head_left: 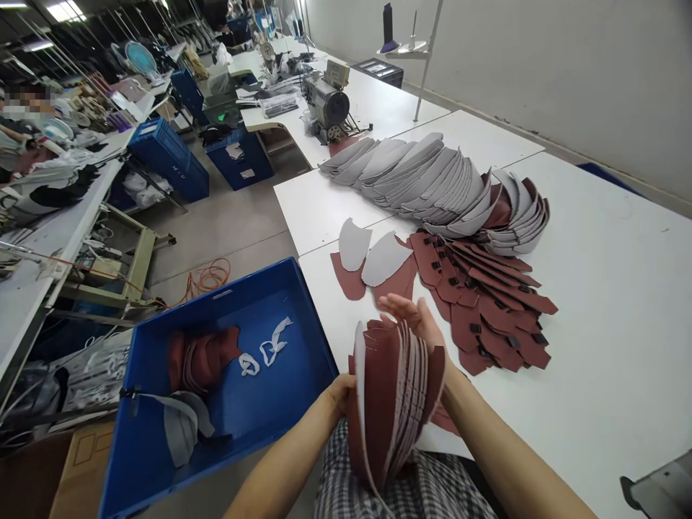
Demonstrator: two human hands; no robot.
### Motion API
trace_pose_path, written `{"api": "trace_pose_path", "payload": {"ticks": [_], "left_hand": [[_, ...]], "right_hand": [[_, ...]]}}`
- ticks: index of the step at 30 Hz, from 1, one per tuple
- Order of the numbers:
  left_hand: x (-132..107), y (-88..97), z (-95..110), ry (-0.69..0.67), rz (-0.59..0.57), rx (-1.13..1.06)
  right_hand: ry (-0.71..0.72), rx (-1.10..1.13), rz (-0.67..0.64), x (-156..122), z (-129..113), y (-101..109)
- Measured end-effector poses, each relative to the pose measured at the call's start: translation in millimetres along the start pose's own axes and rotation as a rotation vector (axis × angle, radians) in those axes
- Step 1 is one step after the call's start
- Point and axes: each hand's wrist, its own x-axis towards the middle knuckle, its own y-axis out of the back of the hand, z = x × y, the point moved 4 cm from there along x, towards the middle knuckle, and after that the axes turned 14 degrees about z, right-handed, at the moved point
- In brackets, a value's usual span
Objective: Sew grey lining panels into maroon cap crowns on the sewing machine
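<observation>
A curved stack of dark red, grey-backed cut pieces stands on edge between my hands, above my lap at the table's near edge. My left hand is closed on the stack's left side, its fingertips partly hidden behind the pieces. My right hand lies against the far right side with its fingers stretched out. Just beyond, two grey pieces rest on red pieces on the white table. To the right, many overlapping red pieces with small black tabs are spread out.
A long row of grey curved pieces lies farther back, before a sewing machine. At left, a blue bin holds a red bundle, grey pieces and white strips. A thread stand rises near the wall.
</observation>
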Motion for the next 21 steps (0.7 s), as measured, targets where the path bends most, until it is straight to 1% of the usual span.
{"api": "trace_pose_path", "payload": {"ticks": [3, 4, 5, 6, 8, 9, 11, 13, 15, 16, 18, 19, 21], "left_hand": [[-1, -0.9, 0, 0.109, -0.024, -0.055], [-2, -0.6, 3, 0.121, -0.015, -0.073], [-3, 0.5, 8, 0.118, 0.004, -0.095], [-4, 2.6, 14, 0.098, 0.035, -0.120], [-7, 8.1, 27, 0.008, 0.132, -0.191], [-8, 10.2, 33, -0.048, 0.189, -0.230], [-12, 8.4, 38, -0.138, 0.286, -0.296], [-15, -4.4, 34, -0.182, 0.351, -0.336], [-19, -25.2, 23, -0.200, 0.395, -0.377], [-20, -36.6, 17, -0.208, 0.404, -0.391], [-23, -57.3, 4, -0.205, 0.391, -0.376], [-24, -64.8, -3, -0.173, 0.381, -0.329], [-24, -71.4, -19, -0.039, 0.387, -0.189]], "right_hand": [[-0.039, -0.021, -0.106, -5, -6, -2], [-0.050, -0.029, -0.101, -8, -4, -1], [-0.048, -0.026, -0.049, -12, -2, 3], [-0.036, -0.014, 0.043, -16, 3, 8], [-0.025, 0.009, 0.240, -30, 18, 18], [-0.040, 0.008, 0.285, -38, 28, 20], [-0.094, -0.063, 0.285, -55, 43, 21], [-0.096, -0.225, 0.291, -66, 46, 25], [-0.081, -0.382, 0.269, -67, 37, 38], [-0.084, -0.446, 0.227, -62, 32, 48], [-0.130, -0.530, 0.092, -48, 24, 73], [-0.144, -0.609, 0.027, -39, 23, 87], [-0.172, -0.727, -0.016, -23, 26, 115]]}}
